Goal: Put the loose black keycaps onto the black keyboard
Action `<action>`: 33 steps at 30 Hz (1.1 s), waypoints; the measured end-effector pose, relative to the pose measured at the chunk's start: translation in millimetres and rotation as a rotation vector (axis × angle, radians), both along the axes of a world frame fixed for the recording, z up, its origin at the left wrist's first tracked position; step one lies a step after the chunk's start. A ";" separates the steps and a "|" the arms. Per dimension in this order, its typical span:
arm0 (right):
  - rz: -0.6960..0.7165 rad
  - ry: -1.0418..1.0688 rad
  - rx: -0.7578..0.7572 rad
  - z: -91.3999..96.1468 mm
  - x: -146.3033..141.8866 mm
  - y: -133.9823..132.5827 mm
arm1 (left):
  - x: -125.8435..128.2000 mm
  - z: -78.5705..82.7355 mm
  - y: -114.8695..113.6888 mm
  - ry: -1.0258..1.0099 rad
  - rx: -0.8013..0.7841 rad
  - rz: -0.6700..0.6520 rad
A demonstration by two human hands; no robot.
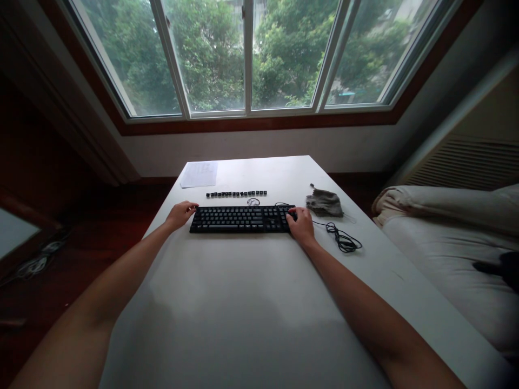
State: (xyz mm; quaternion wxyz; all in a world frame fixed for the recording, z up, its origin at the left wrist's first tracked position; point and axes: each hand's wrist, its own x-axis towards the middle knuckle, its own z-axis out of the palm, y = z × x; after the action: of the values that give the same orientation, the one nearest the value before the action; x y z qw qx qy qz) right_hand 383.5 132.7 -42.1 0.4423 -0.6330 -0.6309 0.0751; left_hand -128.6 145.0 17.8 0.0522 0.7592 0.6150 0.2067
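Note:
A black keyboard (pixel 239 220) lies lengthwise on the white table (pixel 227 292). At its far left corner, my left hand (pixel 181 214) has its fingers closed against the edge. My right hand (pixel 300 225) grips the right end, its thumb and forefinger curled over the number pad; what lies under those fingertips is hidden. Beyond the keyboard, several loose black keycaps (pixel 236 194) form a row. A thin wire loop (pixel 253 202) rests between that row and the keyboard's back edge.
Right of the keyboard are a fuzzy grey pouch (pixel 324 202) and a bundled black cable (pixel 344 237). Paper sheets (pixel 199 174) lie at the table's far left corner. A cream-covered sofa (pixel 441 254) stands to the right, and a window (pixel 247 59) is ahead.

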 end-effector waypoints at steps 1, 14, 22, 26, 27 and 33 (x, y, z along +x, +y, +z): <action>0.000 -0.001 0.002 -0.2 0.1 0.2 | -0.7 -2.1 0.2 -0.001 -0.010 -0.010; 0.008 -0.007 0.016 -2.7 0.9 1.9 | -4.0 -7.3 -0.1 -0.020 -0.052 -0.003; 0.002 -0.007 0.018 -3.2 0.9 2.6 | 2.9 0.4 -3.4 0.021 -0.010 -0.030; 0.004 -0.001 0.015 -1.9 0.7 2.3 | 5.4 0.4 -3.5 -0.002 -0.001 -0.040; 0.005 0.001 0.014 -1.6 0.6 2.0 | 5.5 -0.1 -3.4 -0.009 0.004 -0.039; 0.007 -0.005 0.003 -0.4 -0.1 0.8 | 6.2 -1.4 -5.8 -0.048 0.020 -0.010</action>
State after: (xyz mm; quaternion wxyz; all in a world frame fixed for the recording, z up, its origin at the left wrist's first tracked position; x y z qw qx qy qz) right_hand 383.5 133.5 -42.5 0.4414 -0.6303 -0.6344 0.0740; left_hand -122.4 139.2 16.4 0.0606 0.7575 0.6078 0.2306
